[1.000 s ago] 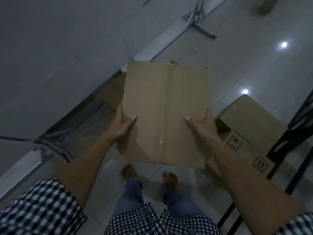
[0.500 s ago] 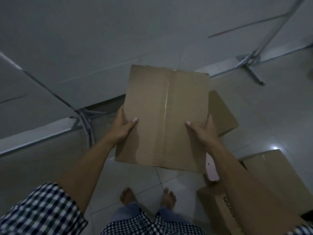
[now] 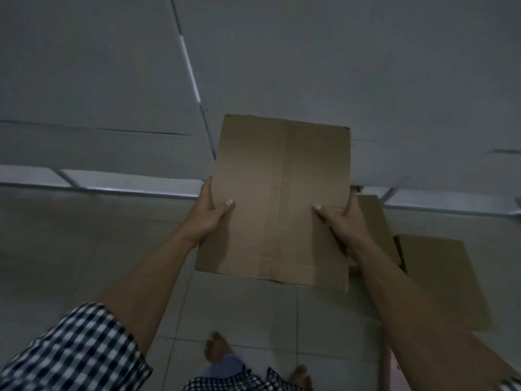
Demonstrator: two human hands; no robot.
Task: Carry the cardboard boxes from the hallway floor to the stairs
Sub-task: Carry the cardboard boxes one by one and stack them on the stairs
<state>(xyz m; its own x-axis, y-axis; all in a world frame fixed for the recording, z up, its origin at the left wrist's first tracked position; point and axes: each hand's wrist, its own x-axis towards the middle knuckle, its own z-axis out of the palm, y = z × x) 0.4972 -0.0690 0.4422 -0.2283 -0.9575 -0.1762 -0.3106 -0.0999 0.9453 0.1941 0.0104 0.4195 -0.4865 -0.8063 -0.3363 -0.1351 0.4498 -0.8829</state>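
Observation:
I hold a brown cardboard box [image 3: 279,198] in front of my chest, its taped top face toward me. My left hand [image 3: 210,211] grips its left side with the thumb on top. My right hand [image 3: 342,221] grips its right side the same way. Two more cardboard boxes lie on the floor to the right: one [image 3: 373,221] partly hidden behind the held box and my right arm, another [image 3: 439,277] further right and nearer to me.
A grey wall [image 3: 282,52] with thin seams rises just ahead, with a pale skirting strip [image 3: 112,182] and metal bars along its foot. The floor [image 3: 84,249] is pale tile. My bare feet [image 3: 217,348] stand below the box.
My view has swung left along the wall while I keep the same grip on the box. The floor boxes have slid to the right edge of view; the metal stand is gone from sight.

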